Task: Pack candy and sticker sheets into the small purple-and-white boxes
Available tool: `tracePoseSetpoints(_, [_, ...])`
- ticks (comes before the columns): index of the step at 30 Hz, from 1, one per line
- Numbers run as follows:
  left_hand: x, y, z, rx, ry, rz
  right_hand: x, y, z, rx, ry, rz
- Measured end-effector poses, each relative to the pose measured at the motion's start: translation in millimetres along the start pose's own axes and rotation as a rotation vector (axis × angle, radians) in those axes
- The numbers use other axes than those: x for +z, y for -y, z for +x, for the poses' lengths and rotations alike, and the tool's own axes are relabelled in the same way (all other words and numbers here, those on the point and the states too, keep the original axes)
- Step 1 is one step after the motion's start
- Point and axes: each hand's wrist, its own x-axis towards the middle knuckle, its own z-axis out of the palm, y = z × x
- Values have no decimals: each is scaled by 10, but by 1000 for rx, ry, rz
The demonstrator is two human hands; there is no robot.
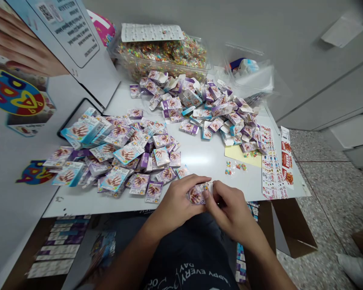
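Note:
Both my hands hold one small purple-and-white printed box (196, 194) over the table's front edge. My left hand (181, 199) wraps around its left side, fingers curled behind it. My right hand (226, 201) grips the right end, with the thumb pressed on the printed face. Left of my hands lies a heap of closed small boxes (130, 153) in purple and blue. Farther back on the right is a pile of small boxes with open flaps (211, 100). Small clear packets of coloured beads (228, 167) lie on the tabletop beyond my right hand.
A clear plastic bin (166, 60) of bead packets stands at the back, a printed sheet on it. Another clear container (251, 76) is to its right. Sticker sheets (270, 165) lie at the right edge. An open carton (293, 229) is below; a large printed box (63, 32) stands left.

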Motion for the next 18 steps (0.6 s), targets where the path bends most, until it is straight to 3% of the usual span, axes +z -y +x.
tracePoseSetpoints(6, [107,90,-53,186,-70,134,-73,53,-19,-38,123,-71])
tracePoseSetpoints(12, [147,2,-70,164,-112,133,-99,76,-72,-6,62,123])
tracePoseSetpoints(18, [181,19,-30,245,-125,331,31,-62,-109,123,-66,378])
